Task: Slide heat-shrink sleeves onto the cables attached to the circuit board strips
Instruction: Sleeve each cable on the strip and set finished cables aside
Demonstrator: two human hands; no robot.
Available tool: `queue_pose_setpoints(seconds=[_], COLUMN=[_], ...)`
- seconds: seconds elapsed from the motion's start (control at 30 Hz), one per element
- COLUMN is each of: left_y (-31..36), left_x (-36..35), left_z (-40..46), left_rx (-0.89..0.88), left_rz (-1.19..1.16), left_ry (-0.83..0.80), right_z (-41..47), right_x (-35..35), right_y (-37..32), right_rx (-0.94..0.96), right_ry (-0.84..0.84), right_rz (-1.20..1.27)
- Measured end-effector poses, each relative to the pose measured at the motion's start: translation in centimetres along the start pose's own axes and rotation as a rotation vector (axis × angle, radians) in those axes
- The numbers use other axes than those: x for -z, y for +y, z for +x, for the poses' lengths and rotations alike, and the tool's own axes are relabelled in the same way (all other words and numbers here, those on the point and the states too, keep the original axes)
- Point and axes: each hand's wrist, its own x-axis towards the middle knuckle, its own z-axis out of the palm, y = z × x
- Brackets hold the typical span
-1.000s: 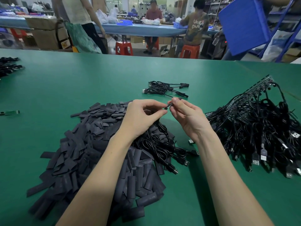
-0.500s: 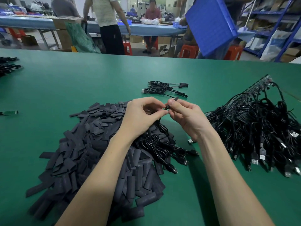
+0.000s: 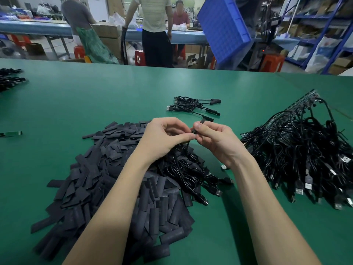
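Sleeving under way: left hand pinches the cable, right hand pinches the heat-shrink sleeve; next, push it down

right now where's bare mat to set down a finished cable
Bare mat lies left of the small finished cable bunch and beyond the sleeve pile. A narrower bare strip runs between that bunch and the cable heap on the strips. Under the left hand and right hand it is crowded with sleeves and loose cables.
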Motion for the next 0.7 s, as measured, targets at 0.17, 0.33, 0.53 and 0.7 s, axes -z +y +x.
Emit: queue_pose_setpoints(seconds=[0.17,0.33,0.53,0.7], left_y=[-0.1,0.2,0.3,0.1], left_x=[-0.1,-0.5,-0.4,-0.2], left_z=[0.1,0.2,0.2,0.1], left_rx=[0.024,0.043,0.078,0.093], left_rz=[-0.003,-0.034,-0.02,0.0], left_ry=[0.025,0.098,0.087,0.091], right_z=[0.0,0.1,-0.1,0.0], right_x=[-0.3,-1.2,-1.5,-1.5], right_y=[0.2,0.6,0.6,0.9], right_rx=[0.035,0.194,0.198,0.187], right_ry=[0.021,0.114,0.124,0.116], right_rz=[-0.039,-0.014,-0.006,-0.003])
